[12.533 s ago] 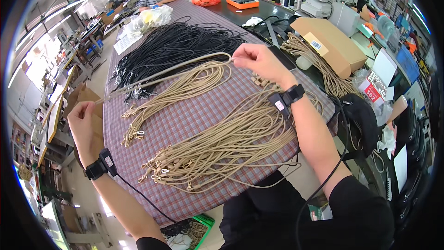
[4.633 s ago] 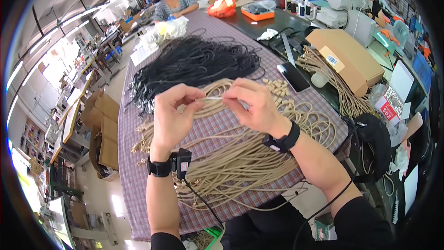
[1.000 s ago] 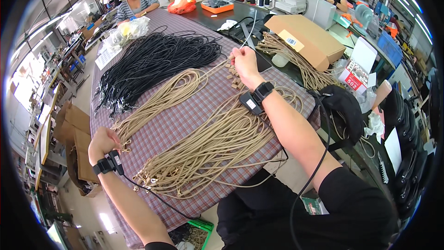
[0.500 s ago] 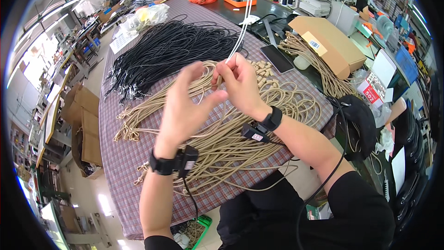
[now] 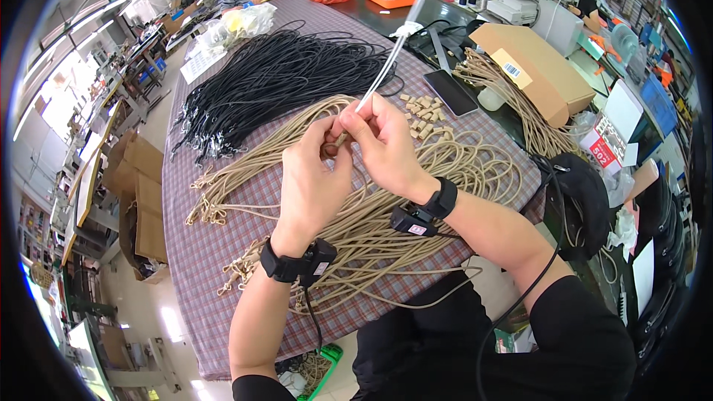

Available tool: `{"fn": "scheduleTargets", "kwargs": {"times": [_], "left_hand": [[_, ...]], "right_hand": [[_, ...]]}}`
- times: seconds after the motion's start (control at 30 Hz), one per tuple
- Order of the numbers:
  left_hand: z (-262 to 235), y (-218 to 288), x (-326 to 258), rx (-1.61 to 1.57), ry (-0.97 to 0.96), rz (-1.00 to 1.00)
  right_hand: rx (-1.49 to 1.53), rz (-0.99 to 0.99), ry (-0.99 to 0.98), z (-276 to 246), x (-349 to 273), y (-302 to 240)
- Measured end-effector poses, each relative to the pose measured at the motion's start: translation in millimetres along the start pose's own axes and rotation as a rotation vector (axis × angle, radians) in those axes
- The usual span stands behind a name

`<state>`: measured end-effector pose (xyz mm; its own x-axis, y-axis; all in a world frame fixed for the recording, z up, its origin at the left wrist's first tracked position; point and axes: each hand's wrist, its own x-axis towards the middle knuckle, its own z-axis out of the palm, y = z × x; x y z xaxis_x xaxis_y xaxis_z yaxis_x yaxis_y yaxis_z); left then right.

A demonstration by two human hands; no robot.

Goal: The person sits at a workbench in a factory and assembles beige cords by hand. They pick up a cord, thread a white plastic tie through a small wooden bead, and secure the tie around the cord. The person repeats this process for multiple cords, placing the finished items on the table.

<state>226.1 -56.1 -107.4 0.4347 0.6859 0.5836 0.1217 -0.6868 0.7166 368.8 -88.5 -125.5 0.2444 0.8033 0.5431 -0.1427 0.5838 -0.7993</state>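
Both hands remain raised together: left hand (image 5: 312, 178) and right hand (image 5: 382, 145) still pinch the beige cord (image 5: 340, 139), now slightly higher.

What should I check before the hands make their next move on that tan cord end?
1. Left hand pinching the tan cord end: ok.
2. Right hand holding the thin white tool at the cord end: ok.
3. Small tan stoppers beside the hands: ok.
4. Tan cord bundle lying on the checked tablecloth: ok.
5. Stopper seated on the cord: cannot tell, fingers hide it.
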Motion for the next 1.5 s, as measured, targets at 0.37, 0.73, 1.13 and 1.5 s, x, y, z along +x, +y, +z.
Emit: {"fn": "scheduleTargets", "kwargs": {"times": [0.37, 0.73, 1.13, 1.5], "left_hand": [[-31, 12, 9, 0.0, -0.158, -0.175], [-21, 16, 7, -0.103, -0.165, -0.199], [-23, 20, 7, -0.453, -0.144, -0.356], [-50, 32, 14, -0.493, -0.172, -0.412]], "right_hand": [[-0.017, -0.025, 0.003, -17, 15, 7], [0.009, -0.073, -0.03, -16, 12, 1], [0.032, -0.098, -0.028, -11, 11, -6], [0.002, -0.071, -0.056, -7, 8, -21]]}}
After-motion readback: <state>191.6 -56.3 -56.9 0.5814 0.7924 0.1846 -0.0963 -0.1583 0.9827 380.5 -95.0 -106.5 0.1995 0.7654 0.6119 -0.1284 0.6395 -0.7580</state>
